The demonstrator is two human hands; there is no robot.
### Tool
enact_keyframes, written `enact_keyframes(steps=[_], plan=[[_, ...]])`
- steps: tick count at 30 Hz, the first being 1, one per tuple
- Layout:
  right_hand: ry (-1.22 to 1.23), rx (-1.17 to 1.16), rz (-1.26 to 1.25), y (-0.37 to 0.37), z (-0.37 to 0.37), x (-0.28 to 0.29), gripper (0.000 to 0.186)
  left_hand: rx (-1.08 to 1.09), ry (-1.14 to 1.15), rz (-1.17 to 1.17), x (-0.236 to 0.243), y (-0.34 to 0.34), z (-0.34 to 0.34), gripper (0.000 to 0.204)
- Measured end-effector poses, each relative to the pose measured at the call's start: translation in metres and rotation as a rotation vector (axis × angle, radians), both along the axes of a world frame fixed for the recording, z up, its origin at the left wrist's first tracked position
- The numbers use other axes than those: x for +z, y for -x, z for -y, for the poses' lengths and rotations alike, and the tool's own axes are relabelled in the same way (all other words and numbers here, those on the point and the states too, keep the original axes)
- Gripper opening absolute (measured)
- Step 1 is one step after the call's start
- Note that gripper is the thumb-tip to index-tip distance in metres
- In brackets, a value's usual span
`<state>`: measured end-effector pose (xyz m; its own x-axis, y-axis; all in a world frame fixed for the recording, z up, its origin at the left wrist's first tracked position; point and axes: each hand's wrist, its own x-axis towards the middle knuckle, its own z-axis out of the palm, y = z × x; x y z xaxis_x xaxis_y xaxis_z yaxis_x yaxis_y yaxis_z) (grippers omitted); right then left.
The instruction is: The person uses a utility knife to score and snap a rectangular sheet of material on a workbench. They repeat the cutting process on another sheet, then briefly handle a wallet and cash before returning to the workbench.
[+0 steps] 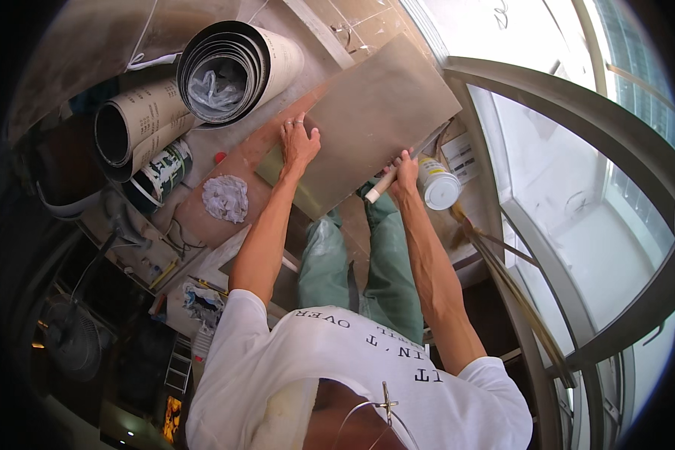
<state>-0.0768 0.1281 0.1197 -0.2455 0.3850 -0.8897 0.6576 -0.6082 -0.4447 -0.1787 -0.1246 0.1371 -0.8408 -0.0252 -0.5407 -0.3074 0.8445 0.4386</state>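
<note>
panel (375,112): smooth, faintly glossy | handle (381,186): wood-like, matt | large roll (281,67): papery, matt | tub (442,191): smooth plastic

In front of you, the sheet (375,112) lies flat and slantwise, brown-grey, smooth and rectangular, with a yellowish sheen toward its near end, while the tool (382,184) angles its pale wooden handle toward you by the near right edge.

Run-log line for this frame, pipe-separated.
left hand: at edge of brown sheet | right hand: gripping wooden-handled tool | white-lidded tub: beside right hand
</note>
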Motion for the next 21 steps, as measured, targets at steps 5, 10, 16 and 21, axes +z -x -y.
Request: enact_keyframes(steps=[5, 10, 16, 21], plan=[[-0.054, 0.260, -0.025, 0.048, -0.027, 0.023, 0.050, 0.128, -0.020, -0.057, -0.011, -0.022, -0.009, 0.061], [-0.545, 0.609, -0.475, 0.104, -0.055, -0.006, 0.041, 0.269, -0.056, 0.021, -0.009, -0.020, -0.036, 0.065], [-0.433, 0.889, -0.248, 0.177, -0.088, -0.019, 0.041, 0.449, -0.073, 0.079, -0.012, -0.027, -0.089, 0.065], [-0.678, 1.060, -0.318, 0.194, -0.126, -0.010, 0.038, 0.616, -0.113, 0.078, -0.037, -0.035, -0.109, 0.060]])
